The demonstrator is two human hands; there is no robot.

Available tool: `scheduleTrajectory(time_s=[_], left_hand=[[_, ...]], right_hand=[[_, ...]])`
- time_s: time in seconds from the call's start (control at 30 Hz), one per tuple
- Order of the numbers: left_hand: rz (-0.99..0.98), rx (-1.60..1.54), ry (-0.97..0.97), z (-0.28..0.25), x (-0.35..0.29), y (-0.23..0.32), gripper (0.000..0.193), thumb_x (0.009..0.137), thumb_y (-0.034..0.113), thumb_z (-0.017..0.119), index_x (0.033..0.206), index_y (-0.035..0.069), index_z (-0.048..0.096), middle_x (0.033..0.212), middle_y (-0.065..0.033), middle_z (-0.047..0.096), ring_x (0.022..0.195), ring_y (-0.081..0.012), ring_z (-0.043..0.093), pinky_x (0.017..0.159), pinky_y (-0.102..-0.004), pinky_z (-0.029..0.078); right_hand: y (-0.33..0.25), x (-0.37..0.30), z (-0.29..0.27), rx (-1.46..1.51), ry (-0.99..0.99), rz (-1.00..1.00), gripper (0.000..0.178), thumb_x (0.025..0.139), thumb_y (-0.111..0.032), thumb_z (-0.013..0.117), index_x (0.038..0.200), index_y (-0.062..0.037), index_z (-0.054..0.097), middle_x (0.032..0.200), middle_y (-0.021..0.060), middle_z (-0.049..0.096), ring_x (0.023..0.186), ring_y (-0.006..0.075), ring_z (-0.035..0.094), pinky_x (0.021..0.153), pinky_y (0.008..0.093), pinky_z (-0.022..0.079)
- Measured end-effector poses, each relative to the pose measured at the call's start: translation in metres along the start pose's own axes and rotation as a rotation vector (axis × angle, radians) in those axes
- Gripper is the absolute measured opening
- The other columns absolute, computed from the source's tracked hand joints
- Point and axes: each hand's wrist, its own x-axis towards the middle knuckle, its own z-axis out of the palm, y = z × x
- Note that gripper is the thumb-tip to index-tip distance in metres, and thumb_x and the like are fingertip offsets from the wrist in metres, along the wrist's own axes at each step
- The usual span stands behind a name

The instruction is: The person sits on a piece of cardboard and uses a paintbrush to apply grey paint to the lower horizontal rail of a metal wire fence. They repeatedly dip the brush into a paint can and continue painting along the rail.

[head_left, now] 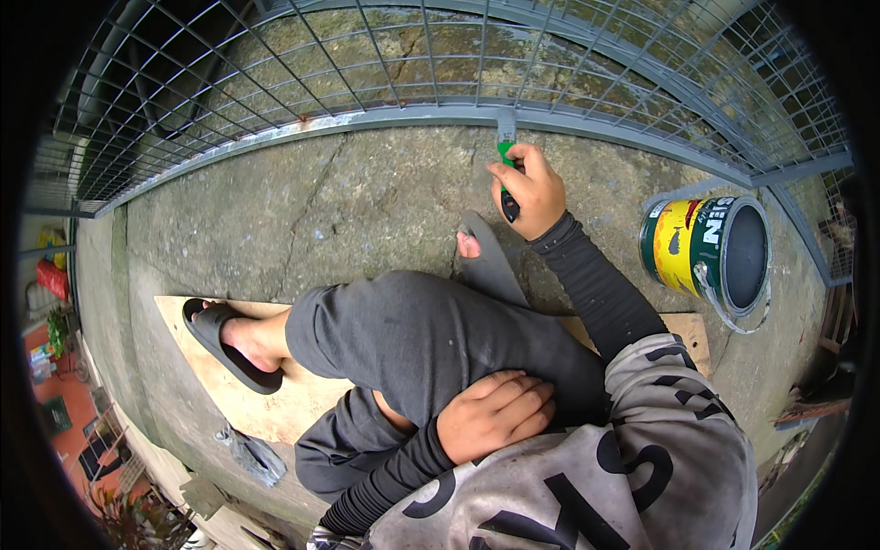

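Observation:
My right hand (534, 191) is closed around the green and black handle of a paintbrush (506, 152). The brush points away from me, and its grey-coated tip meets the bottom rail (417, 116) of a grey wire mesh panel (394, 64). My left hand (495, 417) lies flat over my bent leg in dark trousers, holding nothing. To the right of my right forearm is a paint can (676, 240) with a green and yellow label and a wire handle. Grey shows inside its mouth.
Rough concrete (247, 206) spreads between me and the mesh. Under my sandalled foot lies a thin wooden board (275, 408), with a crumpled grey rag (254, 456) beside it. More mesh rises at the right. Plants and reddish flooring (73, 390) show at far left.

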Motion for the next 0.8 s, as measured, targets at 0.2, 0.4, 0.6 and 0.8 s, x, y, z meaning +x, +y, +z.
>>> scheduleTrajectory(time_s=[0.2, 0.4, 0.6, 0.8], left_hand=[[0.004, 0.012, -0.005, -0.001, 0.0, 0.0, 0.022, 0.079, 0.015, 0.056, 0.099, 0.012, 0.064, 0.112, -0.0035, 0.065, 0.104, -0.0156, 0.062, 0.096, -0.0288, 0.047], [0.005, 0.0, -0.01, -0.002, 0.001, -0.001, 0.025, 0.078, 0.015, 0.057, 0.101, 0.012, 0.065, 0.112, -0.0042, 0.065, 0.103, -0.0156, 0.062, 0.095, -0.0291, 0.047], [0.012, -0.001, -0.01, -0.003, 0.003, -0.001, 0.025, 0.078, 0.014, 0.057, 0.101, 0.011, 0.065, 0.111, -0.005, 0.065, 0.102, -0.0162, 0.063, 0.094, -0.029, 0.047], [0.001, -0.027, -0.02, -0.003, 0.003, -0.001, 0.026, 0.077, 0.014, 0.058, 0.101, 0.01, 0.066, 0.111, -0.0058, 0.065, 0.102, -0.0173, 0.063, 0.093, -0.0295, 0.049]], right_hand=[[0.001, 0.029, 0.008, -0.151, -0.098, -0.052, 0.026, 0.068, -0.009, 0.073, 0.092, -0.0098, 0.065, 0.093, 0.0065, 0.051, 0.082, 0.0251, 0.057, 0.066, 0.0381, 0.053], [-0.023, 0.061, 0.022, -0.248, -0.298, 0.103, 0.035, 0.063, -0.006, 0.073, 0.096, -0.0109, 0.06, 0.093, 0.0076, 0.05, 0.087, 0.0288, 0.057, 0.069, 0.04, 0.052], [-0.028, 0.074, 0.011, -0.262, -0.267, 0.152, 0.036, 0.064, -0.01, 0.074, 0.099, -0.0148, 0.062, 0.092, 0.0081, 0.05, 0.086, 0.0294, 0.06, 0.066, 0.0413, 0.053], [-0.015, 0.091, 0.021, -0.255, -0.27, 0.206, 0.031, 0.068, -0.014, 0.074, 0.097, -0.0155, 0.063, 0.088, 0.0089, 0.052, 0.081, 0.0296, 0.062, 0.064, 0.0416, 0.053]])
